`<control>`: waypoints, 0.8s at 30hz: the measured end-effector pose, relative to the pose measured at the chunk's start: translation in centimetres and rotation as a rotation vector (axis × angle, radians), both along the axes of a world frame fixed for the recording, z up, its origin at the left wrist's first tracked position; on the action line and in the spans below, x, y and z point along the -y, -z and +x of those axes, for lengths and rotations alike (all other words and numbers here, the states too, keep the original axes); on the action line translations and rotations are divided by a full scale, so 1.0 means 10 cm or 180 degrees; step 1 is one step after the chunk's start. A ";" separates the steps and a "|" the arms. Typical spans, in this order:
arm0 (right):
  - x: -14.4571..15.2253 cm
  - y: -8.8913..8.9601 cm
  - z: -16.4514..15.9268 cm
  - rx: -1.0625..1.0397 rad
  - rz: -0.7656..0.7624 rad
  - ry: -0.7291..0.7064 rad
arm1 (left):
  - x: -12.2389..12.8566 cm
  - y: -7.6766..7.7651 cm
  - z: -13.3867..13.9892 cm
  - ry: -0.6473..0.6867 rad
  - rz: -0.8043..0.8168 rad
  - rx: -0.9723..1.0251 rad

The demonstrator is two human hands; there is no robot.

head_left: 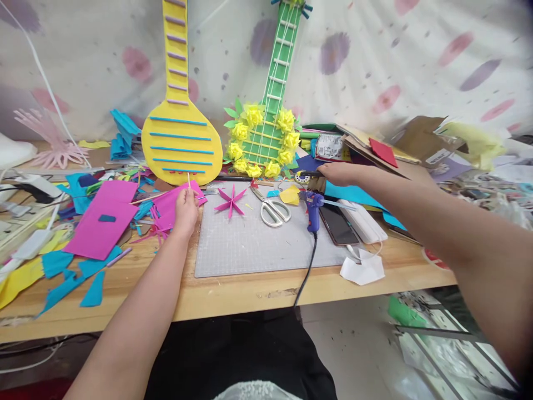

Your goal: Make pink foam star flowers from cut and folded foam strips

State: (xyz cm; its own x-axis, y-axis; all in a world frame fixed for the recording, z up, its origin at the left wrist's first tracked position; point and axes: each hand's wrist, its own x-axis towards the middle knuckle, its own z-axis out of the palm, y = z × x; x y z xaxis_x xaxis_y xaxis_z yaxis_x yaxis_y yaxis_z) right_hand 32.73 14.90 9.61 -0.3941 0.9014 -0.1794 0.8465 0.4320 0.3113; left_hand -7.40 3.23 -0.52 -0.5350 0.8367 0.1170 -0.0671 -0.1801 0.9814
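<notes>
My left hand (187, 210) pinches a thin wooden stick (189, 179) upright, just before the lower edge of a yellow guitar-shaped craft (181, 143). That craft has blue strips across its body and purple ones up its neck. Stretched out to the back right, my right hand (339, 173) has its fingers closed at the end of a black object (308, 174) whose kind I cannot make out. Between my hands, a pink folded-paper star (230, 201), silver scissors (272, 208) and a blue glue gun (313, 211) lie on the grey cutting mat (250, 250).
A green guitar-shaped craft (266, 136) with yellow paper flowers leans at the back. Pink sheets (102, 222) and blue scraps (92, 289) litter the left side. To the right are a phone (339, 225), a white power bank (366, 222) and a paper piece (362, 269). The glue gun's cord (307, 272) crosses the table edge.
</notes>
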 end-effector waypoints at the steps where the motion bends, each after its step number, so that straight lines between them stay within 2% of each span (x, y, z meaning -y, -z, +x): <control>1: -0.04 0.09 0.02 0.0086 -0.0078 -0.0154 | 0.01 -0.01 0.00 0.0022 -0.0049 -0.0012; 2: -0.09 0.17 0.02 0.0198 -0.0140 -0.0254 | 0.02 -0.01 0.01 0.0038 -0.0124 -0.0008; 6: -0.27 0.45 0.01 0.0291 0.0109 -0.0312 | 0.07 -0.06 0.05 0.0044 -0.0294 0.0039; 10: -0.37 0.58 -0.01 0.0194 0.0364 -0.0405 | 0.08 -0.09 0.08 0.0044 -0.0345 0.0082; 14: -0.30 0.46 -0.01 -0.0148 0.0533 -0.0313 | 0.07 -0.08 0.07 -0.0126 -0.0224 0.0202; 19: 0.04 0.26 -0.02 -0.0567 0.0421 0.0046 | 0.06 -0.07 0.06 -0.0359 -0.0167 0.0499; 22: 0.34 0.21 -0.07 -0.0563 0.0526 0.0505 | 0.08 -0.07 0.10 -0.0302 -0.0025 0.0480; 24: 0.55 0.18 -0.10 -0.0541 0.0569 0.1047 | 0.10 -0.07 0.13 -0.0247 0.0082 0.0401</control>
State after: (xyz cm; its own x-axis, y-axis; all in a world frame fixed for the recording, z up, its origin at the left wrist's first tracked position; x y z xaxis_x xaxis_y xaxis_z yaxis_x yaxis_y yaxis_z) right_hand 31.76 9.41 7.78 -0.0901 0.9953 0.0343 0.9763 0.0815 0.2007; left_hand -6.09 2.22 0.21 -0.6096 0.7900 0.0657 -0.1743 -0.2145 0.9610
